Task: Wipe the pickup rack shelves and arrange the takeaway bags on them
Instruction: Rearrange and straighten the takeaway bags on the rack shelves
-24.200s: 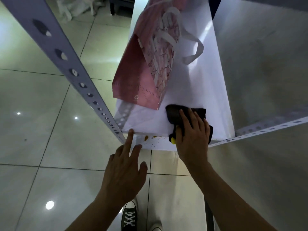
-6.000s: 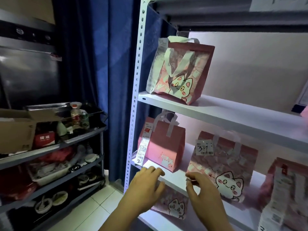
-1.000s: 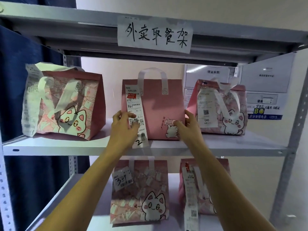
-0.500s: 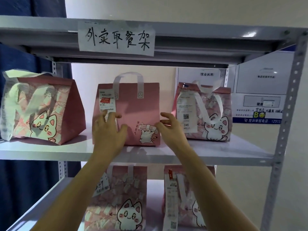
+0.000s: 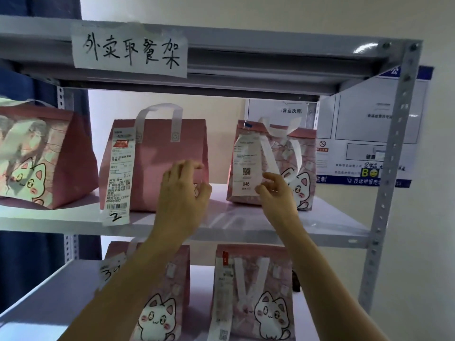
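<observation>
blue curtain: hangs at left behind the rack | notice board: white with blue border, on the wall at right, printed text, partly hidden | wall: pale, plain above

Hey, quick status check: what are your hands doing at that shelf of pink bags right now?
Left hand and right hand raised, fingers loosely curled, holding nothing. Plain pink bag upright on the shelf, cat bag beside it. Nothing blocking.

The grey metal rack carries two white shelves. The upper shelf bears three pink takeaway bags: cat-printed ones at left and right, a plain one between. The lower shelf bears two cat-printed bags.
</observation>
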`<act>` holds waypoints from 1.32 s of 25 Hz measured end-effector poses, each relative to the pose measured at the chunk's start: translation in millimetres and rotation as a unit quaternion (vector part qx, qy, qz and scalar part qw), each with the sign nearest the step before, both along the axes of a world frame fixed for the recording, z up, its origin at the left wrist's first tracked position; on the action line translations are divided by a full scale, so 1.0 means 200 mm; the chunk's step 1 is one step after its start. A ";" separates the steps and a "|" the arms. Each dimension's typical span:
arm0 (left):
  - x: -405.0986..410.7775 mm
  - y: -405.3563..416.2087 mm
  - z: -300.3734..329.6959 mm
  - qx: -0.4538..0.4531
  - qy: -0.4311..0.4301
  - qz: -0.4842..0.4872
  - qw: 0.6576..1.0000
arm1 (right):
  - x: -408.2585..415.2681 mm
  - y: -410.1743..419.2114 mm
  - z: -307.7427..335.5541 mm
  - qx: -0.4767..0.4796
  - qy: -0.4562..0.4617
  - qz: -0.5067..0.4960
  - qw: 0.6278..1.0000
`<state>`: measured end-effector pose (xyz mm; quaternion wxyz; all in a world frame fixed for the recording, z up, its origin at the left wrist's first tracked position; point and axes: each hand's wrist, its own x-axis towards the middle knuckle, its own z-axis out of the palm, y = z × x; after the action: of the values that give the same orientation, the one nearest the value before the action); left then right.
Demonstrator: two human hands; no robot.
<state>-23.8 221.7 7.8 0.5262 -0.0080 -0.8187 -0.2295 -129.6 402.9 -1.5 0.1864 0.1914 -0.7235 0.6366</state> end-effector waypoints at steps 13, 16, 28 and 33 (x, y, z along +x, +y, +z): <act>-0.51 0.30 -0.06 0.156 -0.190 -0.132 0.960 | -0.32 0.41 -0.01 0.007 -0.082 -0.130 0.988; -0.54 0.29 -0.06 0.166 -0.213 -0.128 0.954 | -0.34 0.39 0.00 -0.002 -0.079 -0.103 0.992; -0.40 0.30 -0.08 0.170 -0.136 -0.137 0.966 | -0.16 0.42 -0.02 -0.123 0.025 -0.162 0.979; -0.20 0.31 -0.05 0.183 -0.098 -0.178 0.962 | 0.07 0.41 -0.04 -0.145 0.031 -0.164 0.975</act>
<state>-62.9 283.9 -1.3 0.3867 -0.0351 -0.7955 -0.4652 -116.2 484.1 -10.0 0.3361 0.0605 -0.6389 0.6894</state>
